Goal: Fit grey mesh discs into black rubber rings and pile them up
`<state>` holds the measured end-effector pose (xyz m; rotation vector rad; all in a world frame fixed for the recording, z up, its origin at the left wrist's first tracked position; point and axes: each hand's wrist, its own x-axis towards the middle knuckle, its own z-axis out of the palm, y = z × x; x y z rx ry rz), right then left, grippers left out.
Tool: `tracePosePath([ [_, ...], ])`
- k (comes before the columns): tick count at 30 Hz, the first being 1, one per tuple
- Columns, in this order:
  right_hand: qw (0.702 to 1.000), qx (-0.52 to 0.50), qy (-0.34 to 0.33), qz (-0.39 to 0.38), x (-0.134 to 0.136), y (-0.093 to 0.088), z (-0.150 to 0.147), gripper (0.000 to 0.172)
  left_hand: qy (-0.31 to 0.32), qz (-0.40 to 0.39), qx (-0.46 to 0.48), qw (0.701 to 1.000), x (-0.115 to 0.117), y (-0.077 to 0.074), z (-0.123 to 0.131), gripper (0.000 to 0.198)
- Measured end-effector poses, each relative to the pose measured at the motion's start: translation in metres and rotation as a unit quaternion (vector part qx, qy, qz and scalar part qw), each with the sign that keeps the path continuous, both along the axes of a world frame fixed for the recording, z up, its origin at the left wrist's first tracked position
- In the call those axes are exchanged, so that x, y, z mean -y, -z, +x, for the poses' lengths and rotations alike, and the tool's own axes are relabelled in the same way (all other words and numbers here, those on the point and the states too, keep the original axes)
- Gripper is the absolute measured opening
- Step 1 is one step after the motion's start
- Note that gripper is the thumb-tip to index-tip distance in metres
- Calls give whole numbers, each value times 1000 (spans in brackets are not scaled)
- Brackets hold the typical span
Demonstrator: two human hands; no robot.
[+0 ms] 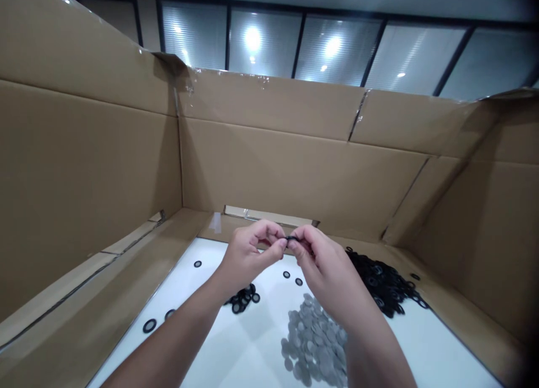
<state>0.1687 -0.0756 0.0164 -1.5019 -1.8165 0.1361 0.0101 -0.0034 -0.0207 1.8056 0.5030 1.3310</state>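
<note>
My left hand (256, 250) and my right hand (315, 256) meet near the far edge of the white board (236, 348). Between their fingertips they pinch one small black ring (291, 238), seen nearly edge-on; whether a disc sits inside it I cannot tell. Below my right hand lies a pile of grey round discs (314, 340). To its right is a heap of loose black rings (381, 281). Partly behind my left wrist is a small cluster of black rings with grey centres (244, 299).
Single rings with grey centres lie apart on the board, such as a ring at the left (149, 325) and a ring further back (197, 264). Tall cardboard walls (269, 169) enclose the board. One black ring (415, 277) rests on cardboard at the right.
</note>
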Motion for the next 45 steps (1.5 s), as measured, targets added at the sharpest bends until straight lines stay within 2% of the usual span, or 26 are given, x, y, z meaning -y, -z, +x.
tracePosePath([
  [3, 1000, -17, 6, 15, 1, 0, 3, 17, 6, 11, 6, 1000, -1, -1, -1, 13],
  [6, 994, -107, -25, 15, -4, 2, 6, 16, 37, -12, 23, 999, -4, -3, -3, 13],
  [11, 942, -314, -114, 22, -18, 9, 5, 20, 90, -94, 136, 982, -2, -1, 9, 16],
  [14, 916, -371, -151, 27, -25, 13, 3, 22, 103, -125, 178, 971, 2, 1, 17, 19],
  [16, 918, -366, -152, 33, -27, 14, 2, 20, 101, -123, 175, 972, 2, 1, 17, 20],
  [18, 933, -328, -140, 49, -26, 12, 2, 17, 89, -98, 145, 981, 0, -1, 12, 20],
  [23, 974, -190, -90, 83, -16, 6, 1, 17, 7, 2, -1, 1000, -5, -12, -9, 18],
  [27, 990, -109, -79, 41, -12, 4, 0, 14, -11, 59, -138, 989, -2, -22, -23, 11],
  [31, 995, -52, -83, 25, -13, 5, -1, 14, -5, 72, -214, 974, -2, -26, -31, 8],
  [34, 994, -63, -84, 14, -14, 6, -2, 15, 9, 83, -213, 973, -4, -27, -35, 11],
  [38, 989, -113, -99, -16, -11, 5, -3, 19, 26, 92, -160, 983, -6, -26, -34, 14],
  [45, 977, -172, -113, -53, -1, 1, -8, 20, 32, 154, -16, 987, -9, -10, -19, 11],
])
